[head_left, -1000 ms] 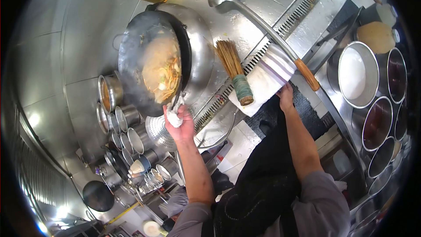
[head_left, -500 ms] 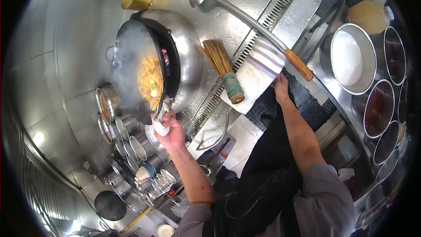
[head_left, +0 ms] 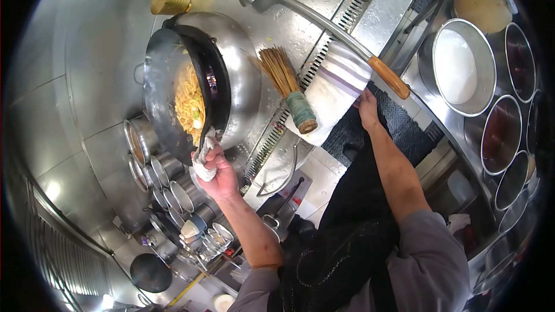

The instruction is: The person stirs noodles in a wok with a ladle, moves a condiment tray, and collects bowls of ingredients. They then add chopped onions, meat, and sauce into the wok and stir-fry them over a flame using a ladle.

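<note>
At the left of the scene, the dark wok (head_left: 162, 81) with noodles (head_left: 189, 104) is tilted over the round burner (head_left: 240, 66), and the left hand (head_left: 222, 177) grips its near edge through a white cloth (head_left: 202, 167). The wok looks stiff, rather heavy and probably hot, so this covered edge seems the proper hold. The right hand (head_left: 368, 111) is beside the striped towel (head_left: 335, 84); whether it grips, I cannot tell.

My dark wok (head_left: 159, 69) is tilted, yellow noodles (head_left: 189, 101) heaped inside; my crumpled white cloth (head_left: 203, 167) meets its edge.
</note>
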Available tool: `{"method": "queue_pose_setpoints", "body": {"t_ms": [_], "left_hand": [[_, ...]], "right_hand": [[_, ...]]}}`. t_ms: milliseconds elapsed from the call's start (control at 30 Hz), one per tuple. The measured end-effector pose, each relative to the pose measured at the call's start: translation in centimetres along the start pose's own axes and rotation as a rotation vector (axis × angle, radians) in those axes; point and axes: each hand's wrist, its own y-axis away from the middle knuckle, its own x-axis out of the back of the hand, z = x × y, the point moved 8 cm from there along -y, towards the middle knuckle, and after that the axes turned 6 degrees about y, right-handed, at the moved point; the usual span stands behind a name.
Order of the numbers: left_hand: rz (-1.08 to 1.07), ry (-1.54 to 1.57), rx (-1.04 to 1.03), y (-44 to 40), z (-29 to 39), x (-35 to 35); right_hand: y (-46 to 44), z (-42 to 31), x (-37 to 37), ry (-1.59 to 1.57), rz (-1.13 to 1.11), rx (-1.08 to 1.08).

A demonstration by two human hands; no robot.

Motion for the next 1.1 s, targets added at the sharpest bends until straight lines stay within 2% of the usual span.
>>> {"method": "queue_pose_setpoints", "body": {"t_ms": [1100], "left_hand": [[-0.031,0.058,0.047,0.2,-1.8,-2.1]], "right_hand": [[0.8,-1.5,-0.1,0.076,-0.001,-0.031]]}}
